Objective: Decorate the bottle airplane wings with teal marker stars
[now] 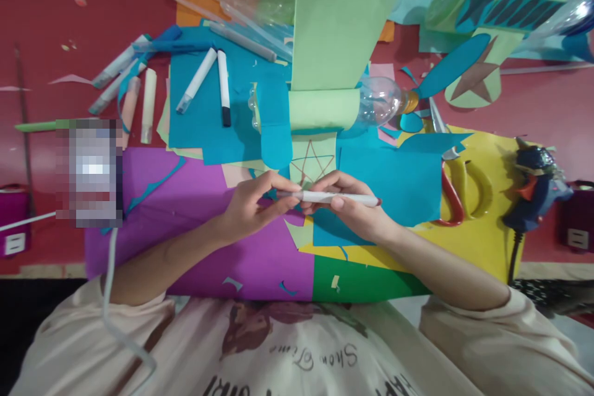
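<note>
Both my hands meet on a white marker pen (pixel 320 197) held level in front of me. My left hand (pixel 253 204) pinches its left end between thumb and fingers. Around the barrel closer to the other end, my right hand (pixel 355 201) is closed. Just beyond the marker lies a pale green paper (pixel 322 151) with a five-pointed star outlined in brown. Blue paper (pixel 390 179) lies to the right of it. Behind, a clear plastic bottle (pixel 380 99) wrapped in light green paper lies on its side, with a blue paper blade at its orange cap.
Several markers (pixel 224 86) lie at the back left. Scissors with red and yellow handles (pixel 452 198) are partly under blue paper on the right, near a dark blue glue gun (pixel 533 192). A blurred device with a white cable (pixel 109 284) is at left. Purple sheet (pixel 195 272) covers the front left.
</note>
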{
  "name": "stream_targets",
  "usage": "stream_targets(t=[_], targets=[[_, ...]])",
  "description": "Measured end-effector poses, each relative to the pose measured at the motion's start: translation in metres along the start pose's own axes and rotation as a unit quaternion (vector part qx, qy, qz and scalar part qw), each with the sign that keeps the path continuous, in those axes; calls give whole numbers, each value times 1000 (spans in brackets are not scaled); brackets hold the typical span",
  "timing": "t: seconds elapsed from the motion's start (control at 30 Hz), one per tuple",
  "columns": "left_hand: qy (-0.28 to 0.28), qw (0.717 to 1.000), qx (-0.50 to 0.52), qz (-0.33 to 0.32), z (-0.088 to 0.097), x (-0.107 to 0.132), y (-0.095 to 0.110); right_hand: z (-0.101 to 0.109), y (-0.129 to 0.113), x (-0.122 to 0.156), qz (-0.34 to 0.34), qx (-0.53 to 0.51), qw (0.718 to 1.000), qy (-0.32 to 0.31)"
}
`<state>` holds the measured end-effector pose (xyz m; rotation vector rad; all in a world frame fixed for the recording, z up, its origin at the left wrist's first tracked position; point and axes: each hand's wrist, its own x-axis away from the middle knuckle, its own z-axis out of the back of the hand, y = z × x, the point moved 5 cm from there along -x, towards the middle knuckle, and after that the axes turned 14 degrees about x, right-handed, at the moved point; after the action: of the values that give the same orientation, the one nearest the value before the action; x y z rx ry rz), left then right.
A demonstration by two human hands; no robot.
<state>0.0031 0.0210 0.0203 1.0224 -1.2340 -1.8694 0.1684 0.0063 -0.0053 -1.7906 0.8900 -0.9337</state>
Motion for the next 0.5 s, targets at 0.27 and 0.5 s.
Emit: stream_targets(t=[0.27, 0.5], targets=[[0, 997, 72, -17, -9, 2, 4, -7, 1, 2, 67, -12, 998, -10], [2, 998, -35, -54, 18, -1, 5, -5, 1, 0, 39, 30, 998, -36]])
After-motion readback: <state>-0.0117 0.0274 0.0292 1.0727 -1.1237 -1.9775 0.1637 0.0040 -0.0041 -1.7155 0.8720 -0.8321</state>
